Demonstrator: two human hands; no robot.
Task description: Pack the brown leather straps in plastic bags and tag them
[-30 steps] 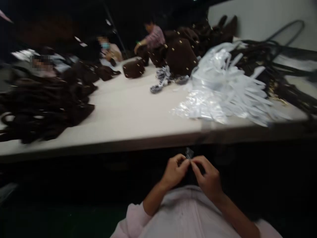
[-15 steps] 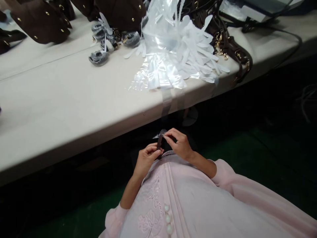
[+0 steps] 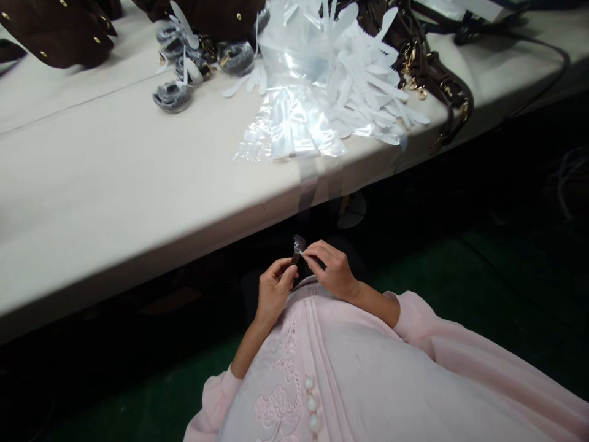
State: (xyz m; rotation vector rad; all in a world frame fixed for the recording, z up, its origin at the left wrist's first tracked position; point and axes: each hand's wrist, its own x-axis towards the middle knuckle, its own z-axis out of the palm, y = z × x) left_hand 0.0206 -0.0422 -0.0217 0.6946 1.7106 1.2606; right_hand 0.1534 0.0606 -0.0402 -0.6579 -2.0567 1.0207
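Note:
My left hand [image 3: 274,291] is closed on a short dark brown strap [image 3: 295,258], gripped between thumb and fingers in front of my lap. Clear plastic film [image 3: 299,242] shows at the strap's upper end. My right hand [image 3: 334,270] pinches a small pale bit at the edge of this film, thumb against forefinger. The lower part of the strap is hidden by my left fingers. Both hands are below the front edge of the table.
On the white-covered table [image 3: 115,178] lie clear plastic bags [image 3: 294,123], a heap of white serrated strips [image 3: 372,92], film-wrapped strap coils [image 3: 172,96] and brown straps with gold hardware [image 3: 442,86]. Brown bags [image 3: 59,37] stand at the back left.
The strap is now held closer to its film-covered end, and less of it shows. My left hand has shifted slightly up; my right hand still pinches at the film.

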